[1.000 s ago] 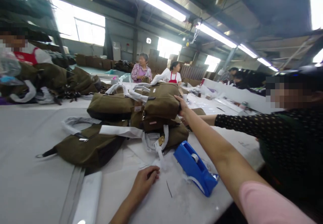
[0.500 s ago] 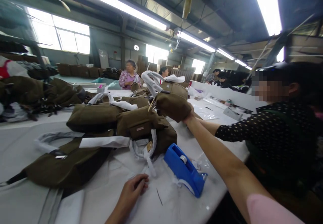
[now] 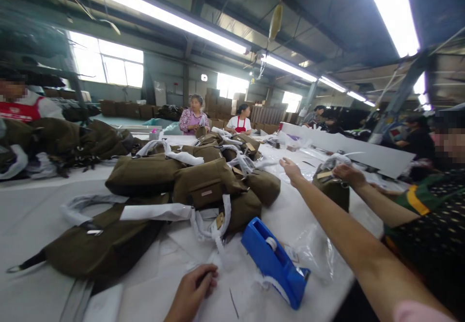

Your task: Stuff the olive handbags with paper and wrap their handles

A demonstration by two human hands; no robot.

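My right hand [image 3: 291,171] reaches out over the table's right side, fingers stretched and nothing visible in them. It is between a pile of olive-brown handbags and the bag [image 3: 331,191] that a co-worker's hand [image 3: 348,174] holds. At the near edge, my left hand [image 3: 198,288] rests low with curled fingers; whatever they may hold is hidden. Just beyond it hangs a wrapped bag handle [image 3: 196,225] with a cardboard tag [image 3: 219,220]. A blue tape dispenser [image 3: 276,264] stands between my arms. The nearest handbags are one with a small label [image 3: 203,181] and a flatter one [image 3: 105,244].
More brown bags [image 3: 87,138] are heaped at the left. Clear plastic [image 3: 316,247] lies right of the dispenser. A long white panel [image 3: 348,143] runs along the back right. Several people work around the table, one in a floral top [image 3: 194,118].
My right hand was at a raised handbag above the pile; now it is apart from any bag, farther right. The co-worker has shifted right and holds a bag. My left hand stays curled.
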